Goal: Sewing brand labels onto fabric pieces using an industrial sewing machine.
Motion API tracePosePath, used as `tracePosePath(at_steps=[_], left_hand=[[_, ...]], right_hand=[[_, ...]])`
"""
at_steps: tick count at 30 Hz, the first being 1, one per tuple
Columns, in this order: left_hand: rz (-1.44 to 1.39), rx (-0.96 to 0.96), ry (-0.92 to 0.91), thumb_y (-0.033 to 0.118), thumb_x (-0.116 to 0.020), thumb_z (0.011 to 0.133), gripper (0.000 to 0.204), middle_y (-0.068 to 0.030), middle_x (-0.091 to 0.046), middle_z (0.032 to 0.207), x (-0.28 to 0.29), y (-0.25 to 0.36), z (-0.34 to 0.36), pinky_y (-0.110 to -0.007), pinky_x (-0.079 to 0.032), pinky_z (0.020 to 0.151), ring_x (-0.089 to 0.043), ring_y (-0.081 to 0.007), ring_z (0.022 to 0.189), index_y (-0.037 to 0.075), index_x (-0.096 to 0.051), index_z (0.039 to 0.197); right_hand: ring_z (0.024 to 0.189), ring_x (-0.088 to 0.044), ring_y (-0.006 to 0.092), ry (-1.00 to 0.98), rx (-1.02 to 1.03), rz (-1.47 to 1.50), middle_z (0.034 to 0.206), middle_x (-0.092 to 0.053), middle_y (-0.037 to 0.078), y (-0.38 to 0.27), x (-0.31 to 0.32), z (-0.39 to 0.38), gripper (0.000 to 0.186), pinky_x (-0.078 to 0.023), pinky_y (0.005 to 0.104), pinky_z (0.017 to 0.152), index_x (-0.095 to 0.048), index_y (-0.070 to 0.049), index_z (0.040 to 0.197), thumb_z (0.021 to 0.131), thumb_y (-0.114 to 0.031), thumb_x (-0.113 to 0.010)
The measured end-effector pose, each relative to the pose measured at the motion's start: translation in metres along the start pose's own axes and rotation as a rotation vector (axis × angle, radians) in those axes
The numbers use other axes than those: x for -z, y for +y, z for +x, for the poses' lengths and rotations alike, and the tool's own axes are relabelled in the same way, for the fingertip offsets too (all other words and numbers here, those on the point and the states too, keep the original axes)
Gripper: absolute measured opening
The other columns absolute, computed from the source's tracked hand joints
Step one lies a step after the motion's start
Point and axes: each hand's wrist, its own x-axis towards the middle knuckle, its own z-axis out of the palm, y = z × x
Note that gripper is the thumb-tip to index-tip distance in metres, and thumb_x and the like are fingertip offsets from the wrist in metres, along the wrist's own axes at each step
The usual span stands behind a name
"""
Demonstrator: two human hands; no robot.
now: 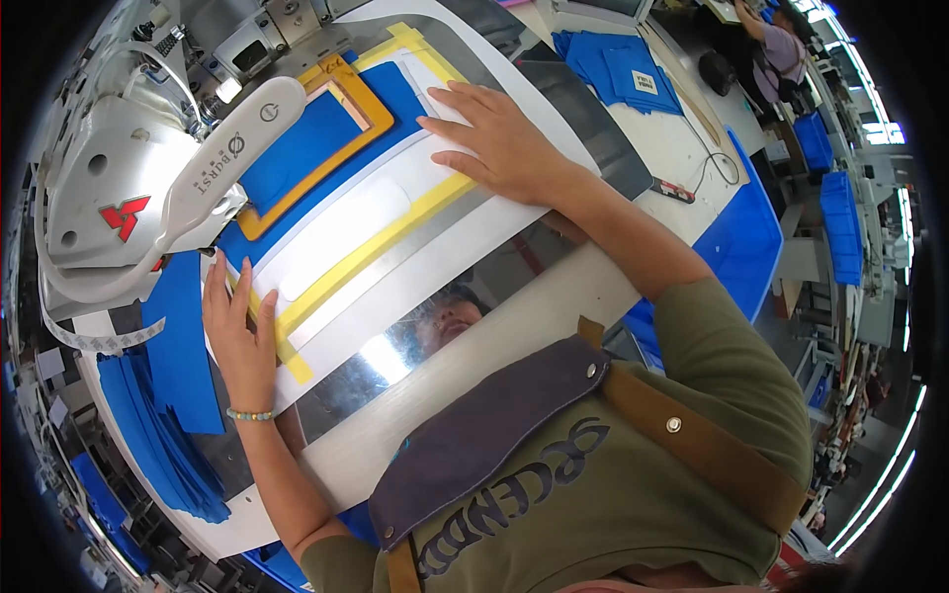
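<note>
My left hand (240, 336) lies with fingers stretched out on the near left corner of a white template sheet (346, 242) edged with yellow tape (371, 252). Spread over the sheet's right end, my right hand (504, 143) has its fingertips by the edge of a blue fabric panel (407, 94). Neither hand grips anything. An orange rectangular frame (374, 104) sits on top of the blue panel. The white sewing machine head (109, 188) stands to the left, and its pale lamp arm (232, 148) reaches over the frame and hides part of it.
Stacked blue fabric strips (158, 445) lie left of my left hand. Blue pieces (618, 69) rest on the table at the back right, near a red and black cutter (674, 190). A blue bin (741, 232) stands beyond my right arm. Another person (781, 49) is at the far right.
</note>
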Motion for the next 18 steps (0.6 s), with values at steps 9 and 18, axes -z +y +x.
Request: tracePosePath(at_steps=[9,18], left_hand=[[0.021,-0.033,0.018,0.022,-0.069,0.101,0.049,-0.0151,-0.047,0.166,-0.002,-0.002,-0.001,-0.052,-0.03,0.127,-0.041,-0.039,0.154,0.008,-0.065,0.147],[-0.041,-0.107,0.033,0.014,-0.064,0.103,0.047,-0.0206,-0.046,0.165,-0.006,-0.012,0.0,-0.052,-0.03,0.127,-0.041,-0.0432,0.153,0.003,-0.061,0.149]], right_hand=[[0.151,-0.041,0.0402,0.072,0.07,0.044,0.158,-0.051,0.023,0.004,-0.003,0.001,0.054,-0.03,0.0524,0.124,-0.067,-0.008,0.144,0.107,-0.047,-0.058],[0.141,-0.054,0.0337,0.275,-0.159,-0.021,0.152,-0.059,0.015,0.051,0.045,0.006,0.044,-0.047,0.0436,0.112,-0.073,-0.005,0.13,0.102,-0.039,-0.067]])
